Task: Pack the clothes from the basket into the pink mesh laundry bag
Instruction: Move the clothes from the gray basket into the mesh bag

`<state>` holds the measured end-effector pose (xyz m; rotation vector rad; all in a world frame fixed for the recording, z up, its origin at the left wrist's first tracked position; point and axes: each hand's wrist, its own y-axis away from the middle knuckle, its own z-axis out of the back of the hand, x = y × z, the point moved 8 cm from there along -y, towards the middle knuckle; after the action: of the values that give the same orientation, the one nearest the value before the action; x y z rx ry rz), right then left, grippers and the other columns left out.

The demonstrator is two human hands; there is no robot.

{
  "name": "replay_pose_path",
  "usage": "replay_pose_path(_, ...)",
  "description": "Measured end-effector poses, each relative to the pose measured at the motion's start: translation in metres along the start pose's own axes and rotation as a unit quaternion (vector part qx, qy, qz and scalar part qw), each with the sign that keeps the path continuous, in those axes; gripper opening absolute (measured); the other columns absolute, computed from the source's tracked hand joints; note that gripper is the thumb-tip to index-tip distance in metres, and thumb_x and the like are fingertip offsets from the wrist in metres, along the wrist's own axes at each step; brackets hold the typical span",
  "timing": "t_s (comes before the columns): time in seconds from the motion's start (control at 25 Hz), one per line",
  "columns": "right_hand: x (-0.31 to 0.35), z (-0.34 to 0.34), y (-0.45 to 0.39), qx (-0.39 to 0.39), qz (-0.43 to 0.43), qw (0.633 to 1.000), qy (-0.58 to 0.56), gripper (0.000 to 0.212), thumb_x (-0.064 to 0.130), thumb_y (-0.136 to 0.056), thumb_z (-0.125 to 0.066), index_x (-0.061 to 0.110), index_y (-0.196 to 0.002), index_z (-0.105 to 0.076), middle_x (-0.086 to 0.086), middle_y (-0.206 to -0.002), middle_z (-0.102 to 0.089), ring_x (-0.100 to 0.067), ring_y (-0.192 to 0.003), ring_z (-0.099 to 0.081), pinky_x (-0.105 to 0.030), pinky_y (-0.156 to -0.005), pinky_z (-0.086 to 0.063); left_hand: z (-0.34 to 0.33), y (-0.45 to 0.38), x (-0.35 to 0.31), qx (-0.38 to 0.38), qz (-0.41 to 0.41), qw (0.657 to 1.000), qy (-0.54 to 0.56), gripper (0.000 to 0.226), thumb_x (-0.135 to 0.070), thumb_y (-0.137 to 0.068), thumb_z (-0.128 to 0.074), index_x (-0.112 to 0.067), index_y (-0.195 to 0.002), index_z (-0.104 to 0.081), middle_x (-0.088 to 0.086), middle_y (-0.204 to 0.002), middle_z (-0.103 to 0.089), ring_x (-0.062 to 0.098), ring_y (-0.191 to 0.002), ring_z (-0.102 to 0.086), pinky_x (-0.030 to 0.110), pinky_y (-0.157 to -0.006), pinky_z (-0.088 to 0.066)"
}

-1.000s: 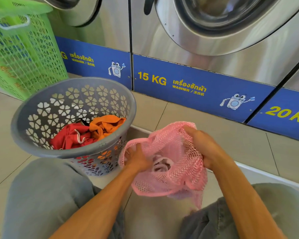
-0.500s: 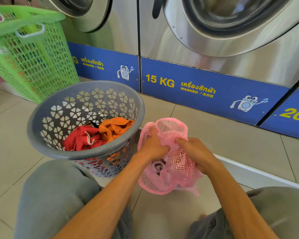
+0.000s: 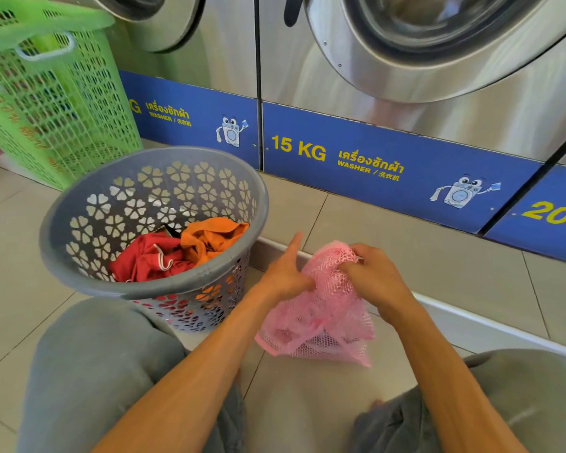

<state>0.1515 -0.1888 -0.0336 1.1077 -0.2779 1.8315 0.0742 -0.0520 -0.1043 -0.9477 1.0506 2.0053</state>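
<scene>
Pink mesh laundry bag (image 3: 324, 308) held low, just right of the grey basket (image 3: 164, 287). Right hand (image 3: 373, 276) fingers clamped on its bunched mouth; left hand (image 3: 283, 273) at its edge, fingers hidden, can't tell. Mesh likely light, floppy: we hold the rim. Clothes (image 3: 151, 256) soft: grab handfuls.

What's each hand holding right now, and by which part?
Right hand grips the pink mesh laundry bag by its bunched top. Left hand is against the bag's upper left side, thumb raised; whether its fingers grip cannot be told.
</scene>
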Motion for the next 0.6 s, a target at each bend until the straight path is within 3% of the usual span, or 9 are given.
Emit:
replay_pose_path(0.12,-0.001,-0.004,0.003,0.026,-0.028,0.995,-0.096,0.023,0.008,-0.092,-0.057,0.021,-0.109,-0.065,0.0,-0.096,-0.07,-0.014,-0.08,-0.065,-0.027,-0.061,-0.05,-0.014,0.005,-0.014,0.072,-0.05,0.988,-0.125,0.1,0.001,-0.075,-0.066,-0.035,-0.156,-0.019,0.007,-0.139,-0.053,0.028,-0.121,-0.055,0.036,-0.09,-0.052)
replay_pose_path(0.16,0.0,-0.003,0.003,0.025,-0.028,0.994,-0.106,0.021,0.009,-0.092,-0.057,0.02,-0.108,-0.068,-0.001,-0.098,-0.07,-0.015,-0.083,-0.065,-0.028,-0.064,-0.05,-0.017,0.007,-0.015,0.082,-0.065,0.979,-0.172,0.088,-0.002,-0.073,-0.069,-0.029,-0.15,-0.035,0.007,-0.133,-0.058,0.029,-0.117,-0.057,0.036,-0.089,-0.052)
replay_pose_path(0.24,0.0,0.003,0.002,0.017,-0.03,0.991,-0.132,0.018,0.014,-0.091,-0.059,0.02,-0.101,-0.072,-0.004,-0.099,-0.073,-0.018,-0.085,-0.065,-0.03,-0.069,-0.051,-0.014,0.006,-0.012,0.059,-0.066,0.973,-0.215,0.042,-0.014,-0.079,-0.069,-0.02,-0.12,-0.064,0.007,-0.116,-0.067,0.028,-0.106,-0.062,0.035,-0.083,-0.05)
replay_pose_path(0.28,0.002,0.006,0.003,0.014,-0.028,0.989,-0.141,0.016,0.016,-0.09,-0.061,0.02,-0.098,-0.073,-0.005,-0.098,-0.073,-0.02,-0.084,-0.066,-0.032,-0.071,-0.052,-0.005,0.004,-0.01,0.022,-0.052,0.977,-0.205,0.019,-0.019,-0.085,-0.063,-0.02,-0.103,-0.068,0.006,-0.106,-0.07,0.028,-0.099,-0.063,0.034,-0.078,-0.049)
replay_pose_path(0.36,0.004,0.009,0.005,0.034,-0.016,0.991,-0.128,0.011,0.021,-0.088,-0.067,0.023,-0.097,-0.073,-0.005,-0.096,-0.075,-0.02,-0.08,-0.068,-0.033,-0.072,-0.054,0.018,0.003,-0.011,-0.068,-0.043,0.985,-0.154,0.012,-0.018,-0.093,-0.051,-0.022,-0.086,-0.06,0.001,-0.088,-0.067,0.025,-0.087,-0.061,0.032,-0.07,-0.046)
replay_pose_path(0.52,0.004,0.001,0.018,0.156,-0.001,0.988,0.009,0.02,0.023,-0.082,-0.073,0.024,-0.103,-0.072,0.0,-0.094,-0.078,-0.021,-0.084,-0.075,-0.037,-0.076,-0.06,0.044,0.008,-0.037,-0.154,-0.1,0.983,-0.022,0.007,-0.016,-0.09,-0.05,-0.015,-0.089,-0.056,0.001,-0.084,-0.066,0.024,-0.083,-0.065,0.041,-0.069,-0.057)
replay_pose_path(0.6,0.003,-0.004,0.019,0.148,0.022,0.982,0.111,0.024,0.023,-0.081,-0.071,0.024,-0.105,-0.068,0.004,-0.096,-0.073,-0.021,-0.089,-0.071,-0.035,-0.076,-0.058,0.04,0.015,-0.052,-0.146,-0.126,0.981,-0.029,0.006,-0.019,-0.086,-0.054,-0.02,-0.086,-0.061,-0.003,-0.082,-0.067,0.018,-0.078,-0.064,0.036,-0.064,-0.054)
